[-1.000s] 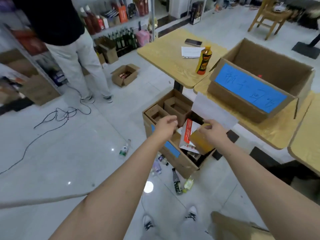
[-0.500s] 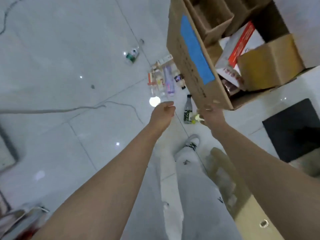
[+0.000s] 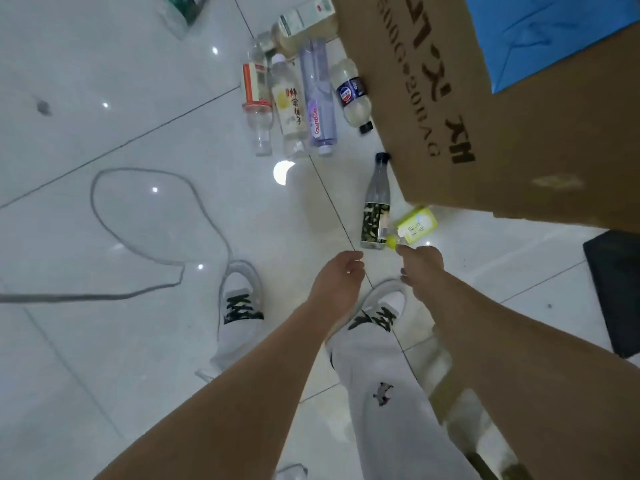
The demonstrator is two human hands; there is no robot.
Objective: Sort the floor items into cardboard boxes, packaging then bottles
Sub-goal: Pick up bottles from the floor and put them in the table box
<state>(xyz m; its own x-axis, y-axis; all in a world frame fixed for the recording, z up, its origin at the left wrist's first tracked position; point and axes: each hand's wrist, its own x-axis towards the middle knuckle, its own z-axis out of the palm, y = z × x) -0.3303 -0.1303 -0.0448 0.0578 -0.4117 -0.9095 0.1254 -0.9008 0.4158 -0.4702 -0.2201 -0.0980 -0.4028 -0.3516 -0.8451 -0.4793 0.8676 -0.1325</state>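
Reaching down from the bottom of the frame, your two bare arms met just below centre in the head view. Your right hand [image 3: 420, 263] sat right of centre, its fingertips touching or all but touching the yellow cap of the small yellow-labelled bottle [image 3: 414, 226], which lay on the floor just above the hand, its far end under the lower corner of the cardboard box [image 3: 485, 116]. The fingers were loosely curled, partly spread, and gripped nothing that I could see. Your left hand [image 3: 337, 280] hung just left of it, knuckles up, fingers bent in a loose half-curl, empty. Just above the gap between your hands lay the dark-capped bottle [image 3: 376, 206] with a green patterned label, its base beside the yellow cap and its cap near the box's side.

Both forearms ran straight and nearly parallel, wrists unbent, palms turned towards the floor.

Counting near the top centre, four bottles lay side by side: an orange-labelled bottle [image 3: 257, 98], a pale bottle with red script [image 3: 290, 105], a lilac bottle [image 3: 318, 95] and a blue-labelled bottle [image 3: 353, 93]. One more beige bottle [image 3: 301, 26] lay above them, and another, cut off, showed at the top left. One box with a blue label [image 3: 554, 32] filled the upper right. A grey cable [image 3: 104, 216] looped at the left, and your two white shoes [image 3: 239, 306] stood below centre.
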